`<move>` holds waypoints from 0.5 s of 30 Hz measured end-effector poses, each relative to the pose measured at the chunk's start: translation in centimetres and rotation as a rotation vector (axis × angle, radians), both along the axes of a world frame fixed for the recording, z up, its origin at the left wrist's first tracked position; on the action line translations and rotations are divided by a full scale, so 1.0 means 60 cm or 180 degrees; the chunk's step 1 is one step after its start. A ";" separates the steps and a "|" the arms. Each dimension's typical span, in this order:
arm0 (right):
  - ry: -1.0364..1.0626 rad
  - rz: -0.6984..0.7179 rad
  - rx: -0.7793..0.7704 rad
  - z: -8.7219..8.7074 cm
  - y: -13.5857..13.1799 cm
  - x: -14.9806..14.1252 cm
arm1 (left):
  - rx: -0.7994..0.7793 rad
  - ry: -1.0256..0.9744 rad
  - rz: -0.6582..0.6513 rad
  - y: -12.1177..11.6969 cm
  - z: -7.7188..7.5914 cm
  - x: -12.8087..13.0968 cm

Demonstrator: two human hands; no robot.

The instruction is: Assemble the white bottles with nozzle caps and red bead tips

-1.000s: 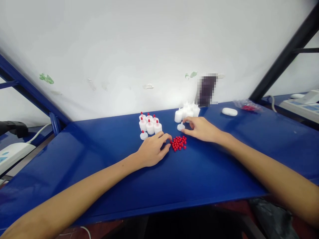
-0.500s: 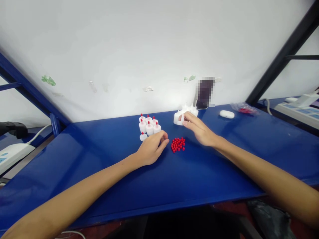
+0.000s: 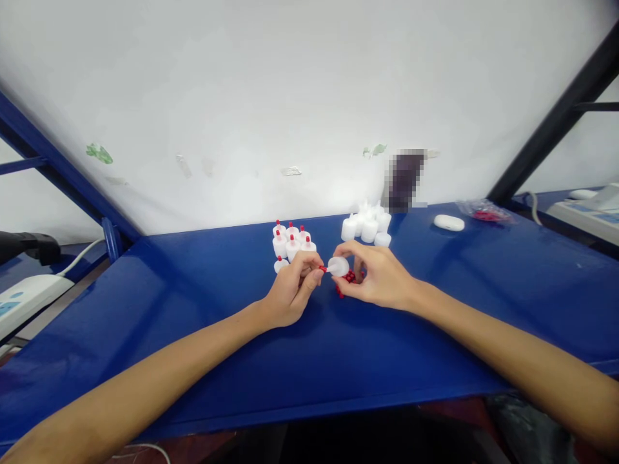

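- A pale, smooth wall (image 3: pixel 232 96) with flaking scraps of green and whitish residue stands behind a glossy blue tabletop (image 3: pixel 271 374), whose surface throws soft reflections.
- Blue metal framing (image 3: pixel 104 200) slants up at the left; a darker post (image 3: pixel 546 119) rises at the right.
- The left hand (image 3: pixel 293 290) pinches a small, shiny red cap (image 3: pixel 323 269) between thumb and fingertips.
- The right hand (image 3: pixel 377 274) grips a white lid (image 3: pixel 339 266) by its rim, thumb and fingers curved around the disc; its thin spout points toward the left hand.
- The red cap lies at the spout's tip, between the two hands; whether it is fully seated cannot be told.
- Loose red caps (image 3: pixel 350 276), small and rounded, lie partly hidden behind the right hand's fingers.
- Squat, matt white bottles (image 3: pixel 293 247) with red tips stand clustered beyond the left hand, a red-tipped white disc (image 3: pixel 280 265) just in front.
- White spouted bottles (image 3: pixel 369 230) crowd together beyond the right hand.
- Farther right lie a smooth oval white case (image 3: pixel 449 223) and a crinkled clear bag (image 3: pixel 485 212) with red contents.
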State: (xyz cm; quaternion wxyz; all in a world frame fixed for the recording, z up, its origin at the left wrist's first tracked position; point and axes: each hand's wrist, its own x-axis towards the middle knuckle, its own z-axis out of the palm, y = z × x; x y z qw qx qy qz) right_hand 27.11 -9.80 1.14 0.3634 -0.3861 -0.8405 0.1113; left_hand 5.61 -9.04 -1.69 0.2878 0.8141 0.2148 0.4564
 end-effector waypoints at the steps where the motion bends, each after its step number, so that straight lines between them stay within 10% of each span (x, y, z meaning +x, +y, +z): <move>1: 0.0038 0.0025 -0.0023 -0.001 0.001 0.000 | 0.0058 0.0067 -0.0021 0.000 0.000 0.000; 15: 0.0022 0.0311 0.0370 0.010 0.002 0.004 | 0.0274 0.0310 0.0028 0.004 -0.001 0.000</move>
